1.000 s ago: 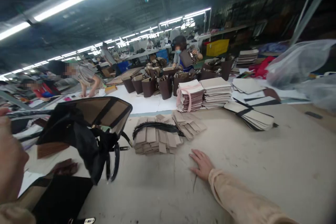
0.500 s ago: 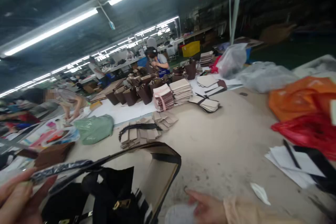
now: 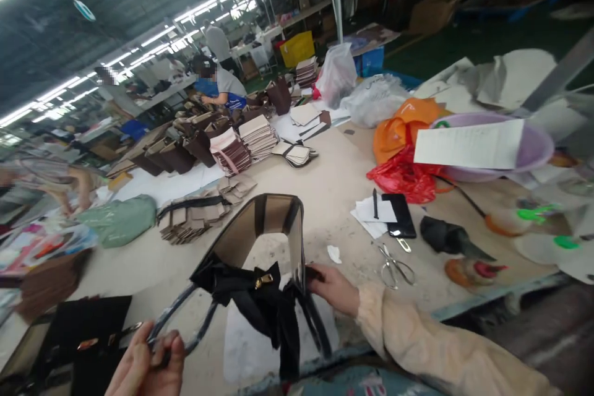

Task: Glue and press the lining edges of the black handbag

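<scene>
An unfinished handbag stands tilted near the table's front edge, its beige-lined band bent into an open loop. Black fabric with a gold zipper pull hangs across its near side. My left hand is closed around one of its handles, which looks wrapped in clear plastic. On the right, my right hand grips the bag's side edge, fingertips partly hidden behind it. Another black bag piece with gold hardware lies to the left of my left hand.
Scissors, a black phone and glue bottles lie on the right. A purple basin stands behind them. Stacked panels, brown bags and a green plastic bag line the far side. Co-workers sit beyond.
The view has turned right and downward. My left hand has brought the handbag more fully into view. My right hand, earlier pointing over the table, has taken hold of the bag's side.
</scene>
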`<state>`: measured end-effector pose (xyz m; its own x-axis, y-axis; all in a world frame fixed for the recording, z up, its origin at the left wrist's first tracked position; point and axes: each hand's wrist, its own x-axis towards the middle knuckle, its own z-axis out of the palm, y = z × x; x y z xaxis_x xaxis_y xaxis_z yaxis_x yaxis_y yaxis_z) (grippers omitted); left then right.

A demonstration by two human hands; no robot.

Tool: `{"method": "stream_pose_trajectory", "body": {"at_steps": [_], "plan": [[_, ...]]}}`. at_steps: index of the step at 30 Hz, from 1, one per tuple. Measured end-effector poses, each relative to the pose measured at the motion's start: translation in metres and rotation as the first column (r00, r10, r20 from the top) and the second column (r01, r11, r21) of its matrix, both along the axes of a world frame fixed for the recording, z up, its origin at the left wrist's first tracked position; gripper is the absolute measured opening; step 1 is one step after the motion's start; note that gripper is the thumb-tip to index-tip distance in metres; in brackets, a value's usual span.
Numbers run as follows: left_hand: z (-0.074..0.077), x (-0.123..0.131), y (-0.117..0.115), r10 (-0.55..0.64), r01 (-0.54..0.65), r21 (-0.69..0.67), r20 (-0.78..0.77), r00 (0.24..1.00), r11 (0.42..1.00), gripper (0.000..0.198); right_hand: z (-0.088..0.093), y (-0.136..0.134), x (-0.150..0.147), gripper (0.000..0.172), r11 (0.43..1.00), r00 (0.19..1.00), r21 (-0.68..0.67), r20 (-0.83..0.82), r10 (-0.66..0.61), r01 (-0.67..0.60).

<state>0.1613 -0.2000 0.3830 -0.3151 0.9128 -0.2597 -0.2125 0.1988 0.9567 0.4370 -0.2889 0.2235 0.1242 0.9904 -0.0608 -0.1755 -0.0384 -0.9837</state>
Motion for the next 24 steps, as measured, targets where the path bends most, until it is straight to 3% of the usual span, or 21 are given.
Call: {"method": "stream_pose_trajectory", "body": {"at_steps": [2,4,8,11,18,24], "plan": [[0.005,0.025,-0.029,0.018,-0.018,-0.032,0.016,1.0,0.999,0.025,0.005,-0.018,0.017,0.038,0.999,1.0,-0.029,0.004,-0.031,0.031],[0.0,0.039,-0.052,0.02,-0.019,-0.052,0.031,0.999,0.998,0.023,0.003,-0.033,0.031,0.04,0.997,0.999,-0.061,0.004,-0.036,0.036],[-0.035,0.039,-0.086,-0.003,0.009,-0.101,0.064,0.998,0.995,0.025,-0.021,-0.053,0.042,0.043,0.992,1.0,-0.12,0.016,-0.02,0.022],[-0.064,0.032,-0.105,-0.097,0.119,-0.2,0.119,0.988,0.972,0.029,-0.046,-0.061,0.041,0.045,0.989,0.999,-0.139,0.03,-0.039,0.043],[-0.103,0.025,-0.127,-0.295,0.295,-0.33,0.05,0.954,0.897,0.037,-0.092,-0.096,0.037,0.079,0.996,1.0,-0.082,-0.004,0.028,-0.028],[-0.14,0.008,-0.131,-0.411,0.389,-0.341,0.009,0.912,0.856,0.043,-0.13,-0.161,0.024,0.08,0.981,0.994,-0.164,-0.023,0.104,-0.107]]}}
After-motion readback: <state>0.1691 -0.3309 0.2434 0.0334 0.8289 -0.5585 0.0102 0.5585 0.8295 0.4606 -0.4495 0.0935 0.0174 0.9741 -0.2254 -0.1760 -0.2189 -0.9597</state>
